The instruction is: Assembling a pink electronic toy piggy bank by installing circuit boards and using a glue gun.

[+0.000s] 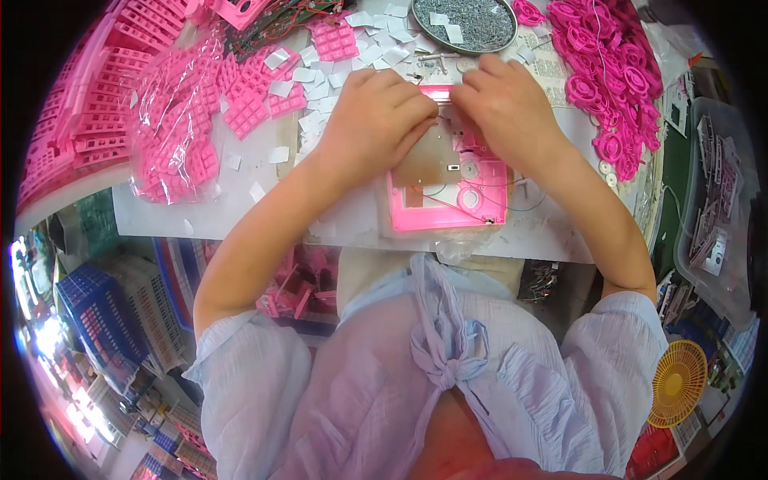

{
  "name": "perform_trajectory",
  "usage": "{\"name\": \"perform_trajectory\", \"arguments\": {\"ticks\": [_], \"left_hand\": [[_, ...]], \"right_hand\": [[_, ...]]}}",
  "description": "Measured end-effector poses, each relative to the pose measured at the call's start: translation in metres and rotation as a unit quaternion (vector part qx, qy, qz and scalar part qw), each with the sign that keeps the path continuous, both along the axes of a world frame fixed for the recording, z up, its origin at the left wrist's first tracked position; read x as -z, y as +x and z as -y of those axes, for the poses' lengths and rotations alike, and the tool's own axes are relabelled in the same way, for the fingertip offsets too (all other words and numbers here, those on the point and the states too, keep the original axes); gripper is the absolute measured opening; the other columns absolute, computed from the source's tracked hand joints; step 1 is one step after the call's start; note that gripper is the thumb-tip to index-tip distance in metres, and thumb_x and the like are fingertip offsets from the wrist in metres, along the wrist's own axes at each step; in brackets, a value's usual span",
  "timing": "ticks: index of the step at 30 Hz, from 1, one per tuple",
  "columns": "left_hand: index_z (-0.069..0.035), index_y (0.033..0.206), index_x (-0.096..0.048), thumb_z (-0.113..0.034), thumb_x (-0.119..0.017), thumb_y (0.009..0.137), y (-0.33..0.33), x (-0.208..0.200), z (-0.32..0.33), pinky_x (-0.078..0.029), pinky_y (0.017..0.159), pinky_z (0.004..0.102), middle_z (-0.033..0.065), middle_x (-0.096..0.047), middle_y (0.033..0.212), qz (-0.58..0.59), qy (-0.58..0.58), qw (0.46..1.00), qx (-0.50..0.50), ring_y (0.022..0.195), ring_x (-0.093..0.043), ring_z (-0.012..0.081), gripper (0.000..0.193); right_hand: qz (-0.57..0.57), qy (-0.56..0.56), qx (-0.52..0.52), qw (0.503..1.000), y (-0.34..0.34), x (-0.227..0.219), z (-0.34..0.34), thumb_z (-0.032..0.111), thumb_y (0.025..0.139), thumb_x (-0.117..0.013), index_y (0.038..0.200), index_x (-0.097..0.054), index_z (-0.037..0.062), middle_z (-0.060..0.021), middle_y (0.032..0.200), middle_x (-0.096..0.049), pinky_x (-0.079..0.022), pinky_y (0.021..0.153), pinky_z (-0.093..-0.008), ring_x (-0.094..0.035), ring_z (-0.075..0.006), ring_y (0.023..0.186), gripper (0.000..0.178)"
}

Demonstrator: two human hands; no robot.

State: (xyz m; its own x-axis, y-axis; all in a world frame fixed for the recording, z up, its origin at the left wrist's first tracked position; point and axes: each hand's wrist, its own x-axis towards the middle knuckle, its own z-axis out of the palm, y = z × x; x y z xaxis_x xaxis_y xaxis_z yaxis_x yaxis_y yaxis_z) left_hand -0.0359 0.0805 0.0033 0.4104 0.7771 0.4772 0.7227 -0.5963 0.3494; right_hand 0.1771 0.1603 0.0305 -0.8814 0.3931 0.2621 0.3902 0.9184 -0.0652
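Note:
A pink plastic housing [404, 218] lies on the white table in front of me, its inside facing up. Over part of it is a brown circuit board [428, 164], and thin wires trail out at the right. My left hand [382, 112] is closed, fingers curled at the housing's far left part, over the board. On the far right part, my right hand [510, 112] also has its fingers bent and pressed down. Both sets of fingertips meet the far end of the housing. Whatever small part lies under them is hidden.
Past my hands stands a round dish of small screws [476, 20]. White paper squares [392, 36] and pink keypads [248, 112] spread leftward, beside a clear bag of pink parts [176, 152]. Pink ring-shaped parts [612, 76] pile up at the right. The table's near edge runs close to my body.

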Motion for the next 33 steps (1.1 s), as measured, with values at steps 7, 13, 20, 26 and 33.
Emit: {"name": "perform_trajectory", "arguments": {"ticks": [7,13,20,26,33], "left_hand": [[-0.011,0.09,-0.069,-0.017,-0.072,0.084,0.012,-0.01,0.008,-0.038,0.088,0.0411,0.0014,-0.065,0.09,0.084,-0.175,0.978,-0.08,0.089,-0.06,0.0237,0.009],[-0.011,0.087,-0.068,-0.017,-0.071,0.083,0.022,-0.012,-0.005,-0.035,0.094,0.045,0.002,-0.062,0.101,-0.005,-0.063,0.998,-0.014,0.1,-0.057,0.0223,0.008],[-0.01,0.083,-0.068,-0.017,-0.071,0.079,0.028,-0.019,-0.022,-0.04,0.097,0.0455,0.0021,-0.061,0.097,-0.159,-0.003,0.985,0.069,0.099,-0.058,0.0215,0.009],[-0.009,0.083,-0.07,-0.018,-0.069,0.078,0.041,-0.034,-0.025,-0.043,0.099,0.0413,0.0027,-0.062,0.097,-0.256,-0.015,0.957,0.136,0.101,-0.059,0.0209,0.011],[-0.003,0.088,-0.072,-0.021,-0.072,0.081,0.046,-0.039,-0.049,-0.055,0.075,0.0465,0.0133,-0.068,0.1,-0.288,-0.266,0.92,0.024,0.089,-0.069,0.0336,0.019]], "right_hand": [[-0.017,-0.101,0.055,0.993,0.015,-0.004,0.06,0.012,0.078,-0.071,0.08,-0.065,0.0084,-0.0063,0.079,-0.065,-0.05,0.073,-0.038,-0.06,-0.0255,0.083,0.007],[-0.125,-0.145,0.161,0.968,0.02,0.003,0.076,0.011,0.08,-0.074,0.082,-0.062,0.0069,-0.0074,0.074,-0.062,-0.05,0.066,-0.0393,-0.059,-0.0271,0.074,0.012],[-0.131,-0.122,0.137,0.974,0.02,0.001,0.073,0.011,0.08,-0.074,0.084,-0.063,0.0065,-0.0074,0.079,-0.06,-0.049,0.067,-0.0394,-0.057,-0.0274,0.077,0.013],[-0.109,-0.132,0.139,0.975,0.022,-0.001,0.074,0.01,0.082,-0.072,0.088,-0.065,0.0043,-0.0089,0.081,-0.057,-0.05,0.071,-0.0398,-0.056,-0.0291,0.081,0.011],[0.009,-0.14,0.137,0.981,0.02,-0.009,0.062,0.01,0.085,-0.068,0.092,-0.064,0.002,-0.0132,0.085,-0.063,-0.051,0.074,-0.0424,-0.06,-0.0322,0.085,0.012]]}}
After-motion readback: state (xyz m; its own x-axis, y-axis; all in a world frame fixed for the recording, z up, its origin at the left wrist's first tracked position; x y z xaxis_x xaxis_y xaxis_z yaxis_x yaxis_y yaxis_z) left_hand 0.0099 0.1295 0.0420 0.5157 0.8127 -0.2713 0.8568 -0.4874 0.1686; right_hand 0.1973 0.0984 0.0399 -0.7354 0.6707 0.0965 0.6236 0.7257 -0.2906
